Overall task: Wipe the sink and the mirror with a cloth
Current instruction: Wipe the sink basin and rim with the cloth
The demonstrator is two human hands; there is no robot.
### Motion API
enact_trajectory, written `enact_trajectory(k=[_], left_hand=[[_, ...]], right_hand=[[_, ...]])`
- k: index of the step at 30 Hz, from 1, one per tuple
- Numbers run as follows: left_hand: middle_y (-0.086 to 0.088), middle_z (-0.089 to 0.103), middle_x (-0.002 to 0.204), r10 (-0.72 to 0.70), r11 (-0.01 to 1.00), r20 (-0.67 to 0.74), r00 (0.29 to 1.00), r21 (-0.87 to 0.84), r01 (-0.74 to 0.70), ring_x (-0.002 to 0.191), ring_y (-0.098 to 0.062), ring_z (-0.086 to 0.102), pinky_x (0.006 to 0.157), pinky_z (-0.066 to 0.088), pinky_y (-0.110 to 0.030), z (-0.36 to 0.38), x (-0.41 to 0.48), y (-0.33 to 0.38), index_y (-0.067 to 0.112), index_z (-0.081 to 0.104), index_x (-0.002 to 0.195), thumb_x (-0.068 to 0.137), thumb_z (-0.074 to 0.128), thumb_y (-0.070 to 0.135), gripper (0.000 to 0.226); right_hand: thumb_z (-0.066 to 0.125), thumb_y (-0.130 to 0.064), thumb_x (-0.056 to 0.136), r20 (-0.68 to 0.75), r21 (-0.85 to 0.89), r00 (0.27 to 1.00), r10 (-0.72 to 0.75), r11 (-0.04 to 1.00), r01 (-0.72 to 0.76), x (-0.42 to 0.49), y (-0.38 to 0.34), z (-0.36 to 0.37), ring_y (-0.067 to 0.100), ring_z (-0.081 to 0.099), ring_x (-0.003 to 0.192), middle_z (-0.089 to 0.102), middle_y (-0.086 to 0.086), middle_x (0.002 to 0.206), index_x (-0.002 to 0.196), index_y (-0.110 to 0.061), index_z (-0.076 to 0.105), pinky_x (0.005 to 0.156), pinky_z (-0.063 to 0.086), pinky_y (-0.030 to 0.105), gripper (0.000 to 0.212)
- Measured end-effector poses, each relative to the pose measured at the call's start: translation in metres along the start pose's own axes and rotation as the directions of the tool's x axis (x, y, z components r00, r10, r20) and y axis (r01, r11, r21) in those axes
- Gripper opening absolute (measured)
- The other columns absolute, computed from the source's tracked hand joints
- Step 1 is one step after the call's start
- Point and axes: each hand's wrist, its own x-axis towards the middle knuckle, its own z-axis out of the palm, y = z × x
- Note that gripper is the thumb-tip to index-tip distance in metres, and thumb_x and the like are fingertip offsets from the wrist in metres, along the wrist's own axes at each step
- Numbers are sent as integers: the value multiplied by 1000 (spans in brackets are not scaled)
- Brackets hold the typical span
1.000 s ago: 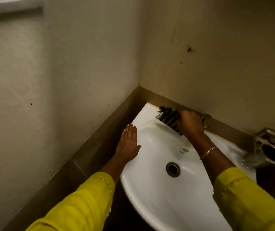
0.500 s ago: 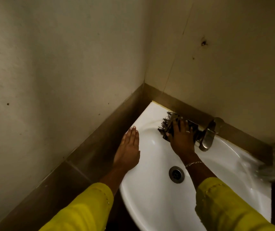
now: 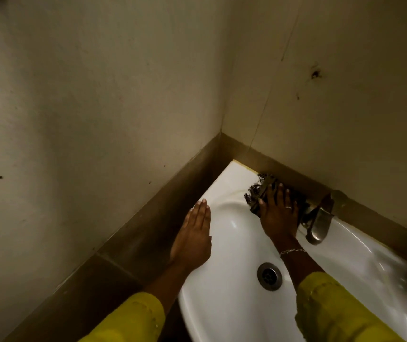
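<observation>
Here, right fingers (image 3: 277, 196) (straight) on cloth (image 3: 255, 193).

The cloth (image 3: 256, 193) is pinned on the sink (image 3: 227, 178) rim under the fingers (image 3: 277, 195) of the right hand (image 3: 277, 217), the tap (image 3: 318, 227) just rightward of them.

Dim corner, two plain beige walls (image 3: 99, 95) meet. Brown tile band (image 3: 148, 230) along their base. Dark mark (image 3: 315, 74) on right-side wall.

I find no word, brand, number or sign to read before me (none on the white ceramic sink (image 3: 234, 304), none on the dull metal tap (image 3: 319, 225)).
</observation>
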Motion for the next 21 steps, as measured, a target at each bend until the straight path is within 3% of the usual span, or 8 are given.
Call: enact_trajectory(k=[3, 7, 10, 12, 14, 17, 20, 21], left_hand=[[-21, 30, 145, -20, 999, 13, 1000, -43, 20, 134, -31, 31, 109, 19, -41, -4, 2, 1, -3, 29, 137, 80, 47, 29, 68], [-18, 2, 149, -4, 1000, 22, 1000, -6, 4, 140, -28, 5, 112, 1, -39, -7, 1, 1, -2, 10, 142, 88, 33, 30, 66], [-21, 40, 140, -40, 999, 57, 998, 30, 38, 130, -30, 39, 106, 28, -40, -4, 3, -1, -3, 40, 132, 80, 35, 32, 63], [-19, 48, 135, -26, 999, 74, 997, 26, 24, 125, -29, 45, 103, 32, -40, -5, 2, 0, -2, 46, 129, 78, 35, 33, 63], [-19, 41, 140, 10, 999, 27, 1000, 43, -11, 130, -29, 39, 106, 26, -41, -2, 2, -1, -2, 41, 132, 79, 44, 31, 63], [-21, 33, 144, -32, 999, 45, 998, 40, 30, 133, -29, 33, 108, 21, -38, -6, 1, 1, -3, 35, 134, 79, 48, 30, 65], [-13, -18, 145, 1, 997, 38, 999, 71, -4, 136, -23, -14, 112, -7, -33, -7, 0, 1, 1, -6, 141, 95, 32, 27, 65], [-11, -25, 142, 6, 997, 51, 999, 75, -10, 134, -21, -22, 112, -11, -32, -7, -1, 1, 3, -13, 140, 96, 30, 28, 66]], right_hand=[[-1, -46, 95, 0, -33, 999, -47, 998, 47, 8, 0, 0, 43, 50, 120, 52, 24, 131, 129, -5, 50, 91, 42, 58, 74], [0, -44, 97, -22, -89, 982, -187, 979, 184, 19, -11, 0, 40, 52, 119, 54, 22, 131, 128, -4, 52, 94, 42, 55, 72], [1, -45, 96, -30, -107, 969, -246, 965, 241, 31, -25, 1, 39, 55, 116, 57, 20, 127, 124, -5, 55, 92, 43, 54, 73], [11, -45, 96, -4, -113, 968, -251, 962, 249, 36, -33, 2, 39, 57, 113, 59, 21, 125, 122, -5, 57, 91, 44, 56, 67], [21, -44, 91, -3, -114, 962, -272, 956, 270, 37, -35, 2, 40, 57, 113, 59, 21, 125, 122, -5, 58, 89, 43, 58, 62], [5, -48, 95, -5, -126, 961, -275, 954, 273, 34, -28, 4, 40, 58, 111, 61, 20, 123, 122, -7, 58, 87, 44, 59, 72], [0, -51, 94, -48, -92, 968, -248, 966, 243, 25, -16, 6, 43, 56, 113, 59, 22, 124, 122, -6, 57, 86, 43, 62, 78], [0, -51, 94, -48, -87, 974, -221, 972, 217, 22, -12, 6, 44, 56, 113, 59, 22, 123, 122, -6, 58, 85, 43, 62, 78]])
